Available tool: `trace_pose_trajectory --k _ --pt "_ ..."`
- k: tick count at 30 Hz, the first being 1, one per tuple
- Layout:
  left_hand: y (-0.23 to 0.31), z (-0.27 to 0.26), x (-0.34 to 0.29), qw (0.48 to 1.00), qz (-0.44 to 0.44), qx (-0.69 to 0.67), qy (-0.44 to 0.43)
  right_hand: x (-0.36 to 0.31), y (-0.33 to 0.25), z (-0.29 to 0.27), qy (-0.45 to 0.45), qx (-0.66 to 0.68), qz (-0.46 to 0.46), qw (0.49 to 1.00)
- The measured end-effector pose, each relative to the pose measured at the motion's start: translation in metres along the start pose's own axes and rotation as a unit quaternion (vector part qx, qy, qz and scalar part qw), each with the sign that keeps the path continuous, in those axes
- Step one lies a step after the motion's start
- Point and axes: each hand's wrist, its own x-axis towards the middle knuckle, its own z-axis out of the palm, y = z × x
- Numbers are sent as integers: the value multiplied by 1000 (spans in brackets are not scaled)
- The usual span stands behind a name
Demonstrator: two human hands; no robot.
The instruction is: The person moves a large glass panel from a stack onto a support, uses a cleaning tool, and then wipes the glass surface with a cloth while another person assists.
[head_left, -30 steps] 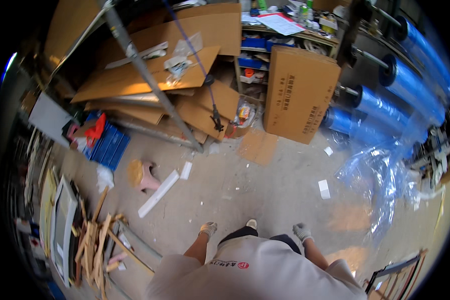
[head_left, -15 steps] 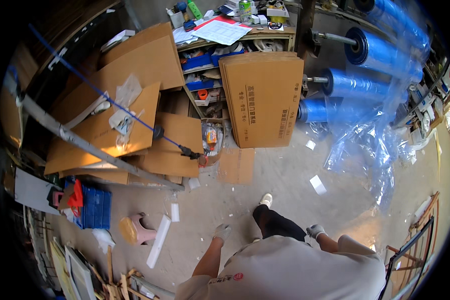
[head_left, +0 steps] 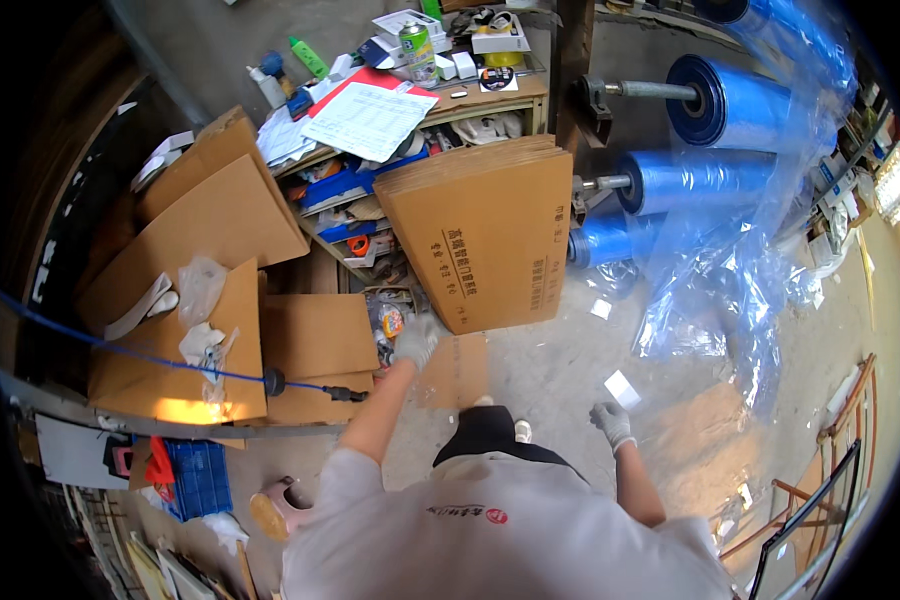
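A stack of flat brown cardboard boxes (head_left: 490, 240) with dark print stands upright, leaning on a cluttered shelf unit. My left hand (head_left: 416, 342), in a pale glove, reaches to the stack's lower left corner with fingers stretched out. Whether it touches the cardboard I cannot tell. Off to the right, my right hand (head_left: 612, 424), gloved with dark fingertips, hangs over the floor beside a white sheet scrap (head_left: 622, 390). Its fingers are loosely apart, and nothing shows in them.
Blue plastic film rolls (head_left: 730, 105) hang on bars at the right, their loose film (head_left: 710, 320) trailing to the floor. Cardboard sheets (head_left: 190, 220) lean at the left behind a blue cord (head_left: 170, 352). A blue crate (head_left: 198, 478) and pink stool (head_left: 282, 505) stand lower left.
I have come closer to the cardboard stack. My left arm has stretched forward toward its lower left corner, and my right hand has moved forward too.
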Motion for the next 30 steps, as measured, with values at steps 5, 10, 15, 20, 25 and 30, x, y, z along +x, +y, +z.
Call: trace_pose_trajectory --k 5,10,15,20,25,30 --pt "23 -60 193 973 129 81 176 -54 79 -19 160 144 114 970" --pt "37 -77 372 948 184 -159 207 -179 187 33 488 258 318 771" --pt "106 -69 390 816 -103 -518 -236 -232 142 152 419 348 411 732" --pt "216 -14 294 843 123 -488 -190 -236 46 194 394 151 456 784" --pt "237 22 200 765 248 -490 -337 -207 -3 223 421 140 428 787" --pt "276 95 3 730 339 -228 -548 -213 2 177 553 249 231 761"
